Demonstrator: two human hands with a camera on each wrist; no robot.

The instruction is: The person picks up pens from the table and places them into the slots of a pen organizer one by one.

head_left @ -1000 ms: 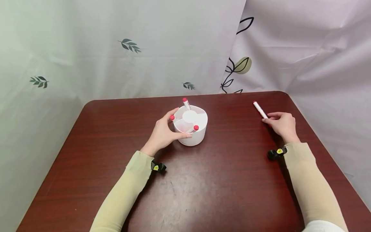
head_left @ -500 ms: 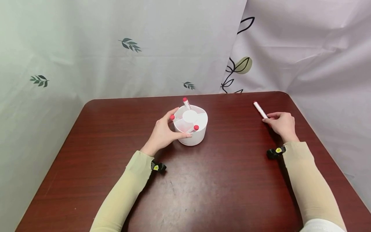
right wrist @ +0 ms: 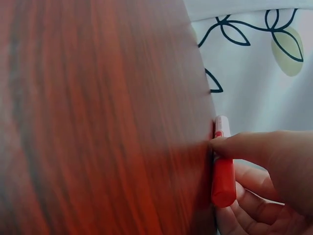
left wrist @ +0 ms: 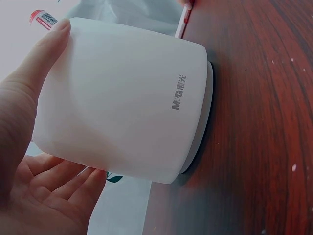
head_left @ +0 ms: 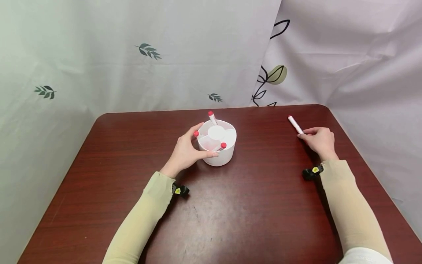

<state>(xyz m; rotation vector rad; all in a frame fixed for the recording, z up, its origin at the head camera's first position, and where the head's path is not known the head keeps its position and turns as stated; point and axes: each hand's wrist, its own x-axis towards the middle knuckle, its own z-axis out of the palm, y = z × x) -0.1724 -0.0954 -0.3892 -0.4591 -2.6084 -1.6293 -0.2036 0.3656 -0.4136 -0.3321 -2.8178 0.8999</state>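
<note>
A round white pen holder with inner compartments stands upright on the table. My left hand grips its left side, the thumb across the front and the fingers behind. Three red-tipped markers lean in it: one at the back, one at the left, one at the front. Far to the right, my right hand pinches another white marker between thumb and fingers. In the right wrist view this marker's red cap faces the camera, and the marker lies along the tabletop.
The dark red-brown wooden table has rounded far corners. A pale curtain with leaf prints hangs behind it and along both sides. Each wrist wears a small black camera, such as the left wrist camera.
My right wrist and forearm have shifted very slightly left, while the fingers stay on the marker. The left hand and the pen holder have not visibly moved.
</note>
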